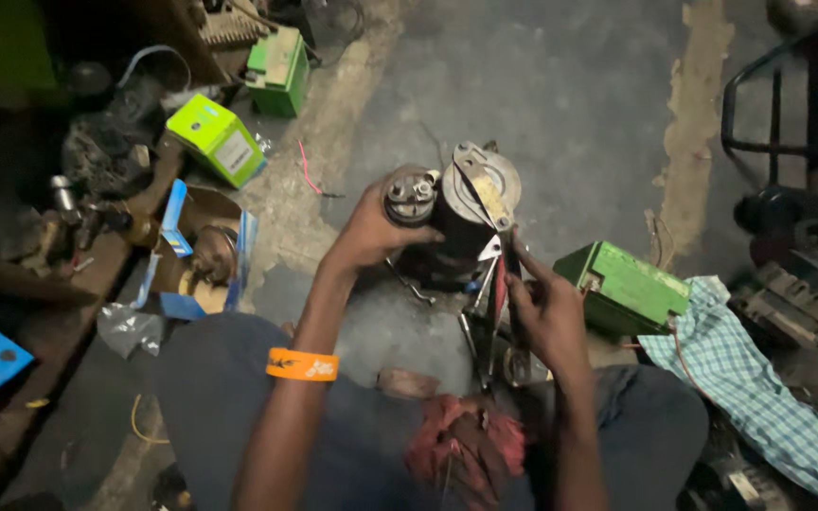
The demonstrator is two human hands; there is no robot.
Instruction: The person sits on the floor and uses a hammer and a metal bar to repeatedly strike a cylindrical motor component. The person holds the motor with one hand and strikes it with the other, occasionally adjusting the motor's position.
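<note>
My left hand grips a dark cylindrical starter motor by its smaller solenoid end, holding it above the concrete floor. The motor's round metal end plate faces up. My right hand is closed on a pair of pliers with red and dark handles, its jaws touching the motor's lower right side. An orange wristband sits on my left forearm. A red rag lies on my lap.
A green box rests on the floor at right, beside a checked cloth. At left are a lime green box, another green box, an open blue carton and scattered metal parts. A dark metal frame stands at upper right.
</note>
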